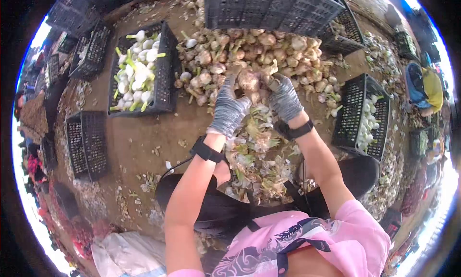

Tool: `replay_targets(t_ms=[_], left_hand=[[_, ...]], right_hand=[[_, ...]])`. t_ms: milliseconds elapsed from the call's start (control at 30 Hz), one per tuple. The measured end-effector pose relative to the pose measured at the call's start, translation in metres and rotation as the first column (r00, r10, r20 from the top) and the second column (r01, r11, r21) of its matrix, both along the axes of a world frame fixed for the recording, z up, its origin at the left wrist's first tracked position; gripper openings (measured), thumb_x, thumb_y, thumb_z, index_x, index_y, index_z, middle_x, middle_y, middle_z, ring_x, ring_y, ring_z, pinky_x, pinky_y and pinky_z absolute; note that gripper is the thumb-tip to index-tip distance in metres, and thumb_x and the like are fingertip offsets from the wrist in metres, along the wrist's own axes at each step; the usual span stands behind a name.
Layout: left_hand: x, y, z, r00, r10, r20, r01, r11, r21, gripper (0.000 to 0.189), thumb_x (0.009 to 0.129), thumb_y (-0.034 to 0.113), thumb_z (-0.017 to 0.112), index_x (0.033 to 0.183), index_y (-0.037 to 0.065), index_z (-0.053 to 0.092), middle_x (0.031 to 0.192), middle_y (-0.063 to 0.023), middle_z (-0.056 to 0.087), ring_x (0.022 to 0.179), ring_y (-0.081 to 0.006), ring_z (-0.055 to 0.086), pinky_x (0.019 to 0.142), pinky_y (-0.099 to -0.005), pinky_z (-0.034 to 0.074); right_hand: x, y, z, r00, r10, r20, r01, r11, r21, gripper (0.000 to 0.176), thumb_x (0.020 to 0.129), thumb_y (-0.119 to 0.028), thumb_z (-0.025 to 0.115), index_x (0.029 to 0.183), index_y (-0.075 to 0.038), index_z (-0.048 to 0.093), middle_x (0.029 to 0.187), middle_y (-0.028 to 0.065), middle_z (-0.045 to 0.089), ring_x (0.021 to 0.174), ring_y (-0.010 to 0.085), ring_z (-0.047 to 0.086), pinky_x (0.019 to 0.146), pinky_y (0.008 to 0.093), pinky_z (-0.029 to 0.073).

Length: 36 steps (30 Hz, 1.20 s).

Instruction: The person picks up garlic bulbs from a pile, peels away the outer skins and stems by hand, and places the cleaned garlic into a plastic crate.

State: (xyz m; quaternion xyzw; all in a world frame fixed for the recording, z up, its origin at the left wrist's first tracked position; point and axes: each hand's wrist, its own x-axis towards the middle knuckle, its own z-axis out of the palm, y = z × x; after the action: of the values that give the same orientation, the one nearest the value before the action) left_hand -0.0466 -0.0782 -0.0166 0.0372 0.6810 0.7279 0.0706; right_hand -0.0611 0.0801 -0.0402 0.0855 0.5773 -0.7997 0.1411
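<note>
A large unpeeled garlic bulb (248, 80) is held up at the near edge of a heap of garlic (283, 49). My left hand (229, 106), in a grey knit glove, closes on the bulb's left side. My right hand (285, 99), gloved alike, is closed at its right side, where a pale dry stalk shows; the fingertips are partly hidden. Below both hands, peeled skins and leaves (254, 157) lie piled between my legs.
A black crate (165, 65) of white trimmed garlic stands left, another crate (353, 113) with garlic right. An overturned-looking crate (273, 10) borders the heap at the back. Another black crate (86, 145) sits left. A white sack (127, 255) lies front left; a person in yellow (432, 89) is far right.
</note>
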Motion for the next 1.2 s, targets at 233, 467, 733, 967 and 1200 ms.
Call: replay_targets(t_ms=[233,467,733,967,1200], left_hand=[[0.015,0.010,0.017,0.995,-0.080,-0.052,0.089,0.977,0.193,0.060,0.070,0.001,0.068,0.123,0.004,0.041,0.114,-0.0072,0.050,0.103,-0.0158,0.049,0.089,-0.0286,0.043],[0.011,0.003,0.029,0.974,-0.180,0.140,0.103,0.894,0.435,0.055,0.079,0.023,0.065,0.125,0.006,0.040,0.116,-0.0073,0.049,0.101,-0.0152,0.050,0.082,-0.0262,0.046],[0.009,0.013,0.023,0.962,-0.154,-0.224,0.182,0.977,0.111,0.063,0.073,0.005,0.069,0.127,0.006,0.036,0.116,-0.0059,0.048,0.101,-0.0143,0.050,0.084,-0.0283,0.046],[0.012,0.015,0.023,0.974,-0.168,-0.151,0.206,0.935,0.289,0.060,0.075,0.010,0.068,0.127,0.005,0.038,0.118,-0.0066,0.048,0.104,-0.0156,0.049,0.088,-0.0291,0.044],[0.019,0.016,0.029,0.991,-0.130,0.030,0.113,0.939,0.326,0.045,0.081,0.033,0.061,0.114,0.004,0.048,0.100,-0.0058,0.057,0.085,-0.0136,0.056,0.073,-0.0248,0.048]], right_hand=[[0.022,0.031,0.017,0.900,0.085,-0.427,0.117,0.898,0.425,0.032,0.079,-0.018,0.063,0.101,0.003,0.055,0.090,0.0046,0.060,0.077,0.0090,0.054,0.071,0.0245,0.045],[0.040,0.031,0.031,0.984,0.030,-0.177,0.000,0.985,0.172,0.039,0.072,-0.010,0.066,0.107,0.002,0.053,0.091,0.0070,0.060,0.084,0.0119,0.053,0.073,0.0256,0.045],[0.032,0.018,0.045,0.979,-0.121,-0.165,0.133,0.989,0.069,0.029,0.082,-0.024,0.059,0.092,0.003,0.058,0.079,0.0086,0.060,0.072,0.0126,0.053,0.066,0.0273,0.044],[0.043,0.026,0.052,0.992,-0.074,-0.099,0.080,0.995,0.064,0.024,0.079,-0.021,0.063,0.089,0.001,0.061,0.077,0.0039,0.062,0.069,0.0086,0.055,0.063,0.0258,0.045],[0.048,0.029,0.047,0.984,-0.112,-0.138,0.127,0.986,0.110,0.024,0.076,-0.014,0.065,0.094,0.002,0.060,0.084,0.0026,0.062,0.072,0.0080,0.055,0.067,0.0228,0.045]])
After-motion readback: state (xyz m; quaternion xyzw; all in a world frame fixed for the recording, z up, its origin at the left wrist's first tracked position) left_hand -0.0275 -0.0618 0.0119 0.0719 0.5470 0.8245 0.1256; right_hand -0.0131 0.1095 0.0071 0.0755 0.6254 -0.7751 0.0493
